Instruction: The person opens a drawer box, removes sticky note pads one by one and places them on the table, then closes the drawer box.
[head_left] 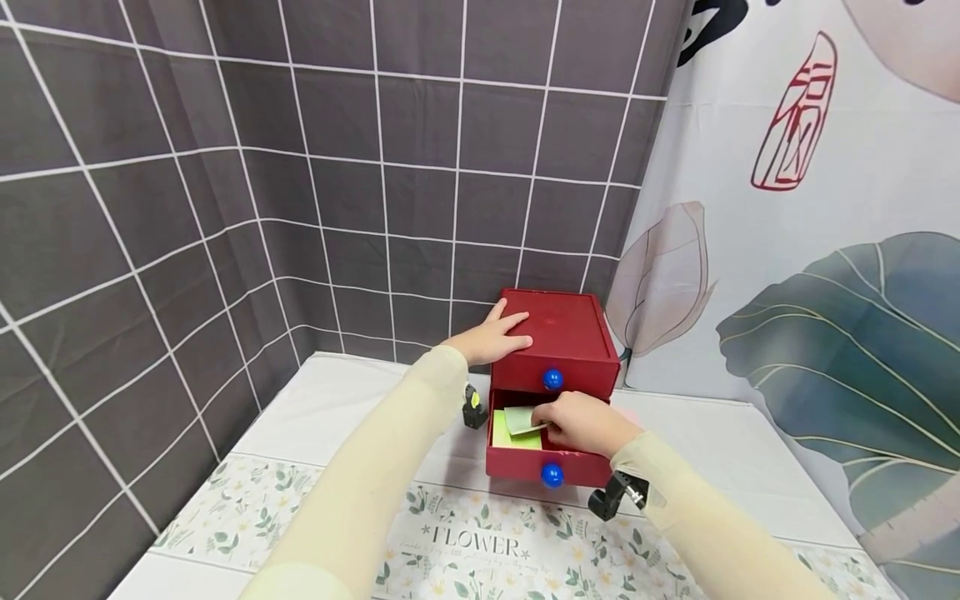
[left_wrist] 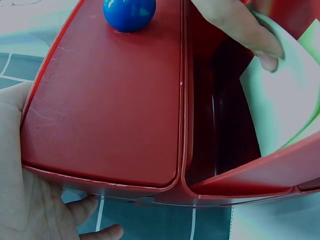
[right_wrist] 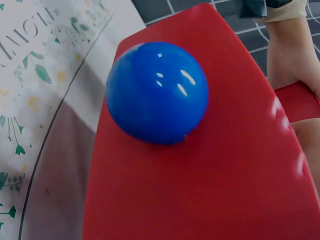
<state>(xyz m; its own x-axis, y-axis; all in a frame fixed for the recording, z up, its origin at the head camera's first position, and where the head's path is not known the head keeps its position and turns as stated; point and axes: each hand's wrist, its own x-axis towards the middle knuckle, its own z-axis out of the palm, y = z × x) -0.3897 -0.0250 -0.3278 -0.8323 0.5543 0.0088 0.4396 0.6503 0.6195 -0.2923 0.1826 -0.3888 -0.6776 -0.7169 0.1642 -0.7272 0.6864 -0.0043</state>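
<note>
A small red drawer box (head_left: 558, 321) has its lower drawer (head_left: 517, 463) pulled out and its upper drawer closed. My left hand (head_left: 489, 340) rests on the left side of the box top, fingers spread. Inside the lower drawer, my right hand (head_left: 588, 423) pinches a pale green sticky note (head_left: 520, 419) between thumb and fingers. The left wrist view shows this note (left_wrist: 285, 95) bending under the thumb. Beneath it lies a yellow-green sticky note (head_left: 522, 442), partly covered. My right fingertips are partly hidden behind the paper and the hand itself.
Blue round knobs stick out from the upper drawer (head_left: 552, 380) and the lower drawer front (right_wrist: 157, 92). Under the box is a white table with a floral "FLOWER" cloth (head_left: 480, 542). A grey gridded curtain (head_left: 420, 200) hangs close behind, with a leaf-printed curtain (head_left: 750, 250) to the right.
</note>
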